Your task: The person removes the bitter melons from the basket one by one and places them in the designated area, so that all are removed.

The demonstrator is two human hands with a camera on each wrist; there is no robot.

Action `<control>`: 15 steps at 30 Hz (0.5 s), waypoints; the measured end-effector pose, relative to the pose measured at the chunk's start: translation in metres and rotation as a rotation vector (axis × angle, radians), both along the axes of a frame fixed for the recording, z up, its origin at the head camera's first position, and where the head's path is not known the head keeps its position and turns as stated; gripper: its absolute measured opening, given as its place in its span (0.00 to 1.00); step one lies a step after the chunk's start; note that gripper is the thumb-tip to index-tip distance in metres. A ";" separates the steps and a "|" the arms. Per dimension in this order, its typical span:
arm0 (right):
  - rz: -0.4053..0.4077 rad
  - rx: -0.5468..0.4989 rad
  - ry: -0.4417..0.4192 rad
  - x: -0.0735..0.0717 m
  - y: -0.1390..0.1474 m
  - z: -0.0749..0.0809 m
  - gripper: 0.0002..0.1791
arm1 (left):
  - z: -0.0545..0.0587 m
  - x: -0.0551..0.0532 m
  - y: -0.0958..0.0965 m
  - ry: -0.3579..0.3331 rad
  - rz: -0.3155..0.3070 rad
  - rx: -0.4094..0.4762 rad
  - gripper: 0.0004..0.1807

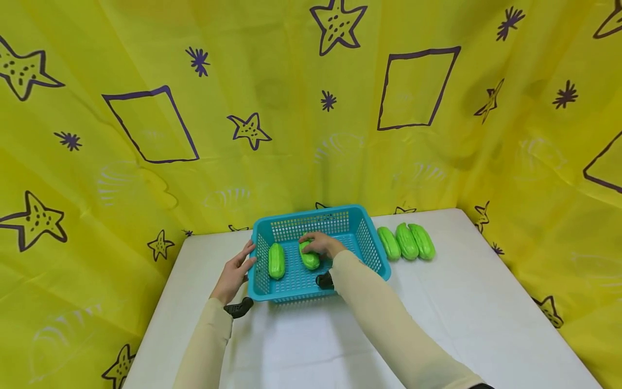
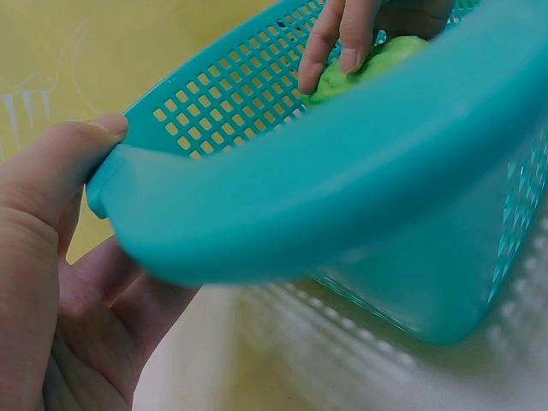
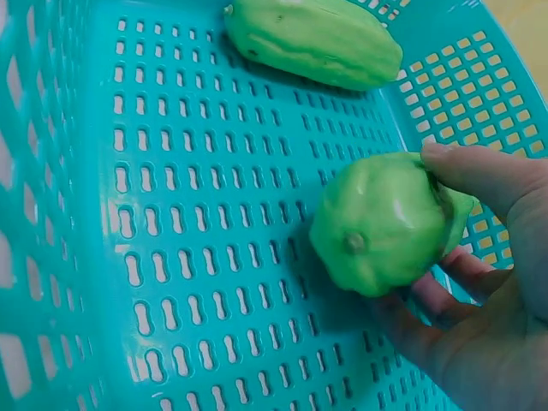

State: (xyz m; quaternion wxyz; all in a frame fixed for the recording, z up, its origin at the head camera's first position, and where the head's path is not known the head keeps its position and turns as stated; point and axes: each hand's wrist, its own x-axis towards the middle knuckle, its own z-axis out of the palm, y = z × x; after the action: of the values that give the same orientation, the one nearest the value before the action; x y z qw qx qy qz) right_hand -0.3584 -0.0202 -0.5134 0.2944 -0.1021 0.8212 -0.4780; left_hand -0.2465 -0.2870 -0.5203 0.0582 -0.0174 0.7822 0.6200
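Note:
A turquoise plastic basket (image 1: 282,296) with perforated walls stands on the white table. My left hand (image 1: 232,274) holds its left rim, thumb on top and fingers below, as the left wrist view shows. Inside the basket, my right hand (image 1: 318,244) grips a light green ribbed gourd (image 3: 377,227), thumb on one side and fingers on the other. The gourd's stem end points away from the palm, close over the slotted floor. A second green gourd (image 1: 276,261) lies in the basket towards its left wall.
Three more green gourds (image 1: 406,241) lie side by side on the table, just right of the basket. A yellow patterned curtain (image 1: 291,173) hangs behind and around the white table (image 1: 486,302). Black wrist devices (image 1: 239,307) sit near both cuffs.

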 end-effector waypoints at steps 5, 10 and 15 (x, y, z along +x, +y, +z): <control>0.023 0.026 0.038 0.000 0.002 0.000 0.25 | -0.001 -0.001 0.000 0.002 -0.004 -0.003 0.29; -0.016 -0.025 0.005 -0.001 0.002 -0.001 0.25 | -0.003 -0.001 -0.001 0.007 -0.004 0.004 0.29; -0.047 -0.060 -0.007 -0.002 0.003 -0.001 0.26 | -0.002 -0.001 -0.001 0.015 -0.011 0.018 0.29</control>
State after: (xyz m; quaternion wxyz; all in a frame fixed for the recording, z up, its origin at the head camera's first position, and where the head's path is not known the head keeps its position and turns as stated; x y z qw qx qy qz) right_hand -0.3604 -0.0169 -0.5144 0.2828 -0.0901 0.8075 -0.5097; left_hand -0.2472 -0.2883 -0.5222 0.0558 -0.0080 0.7770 0.6269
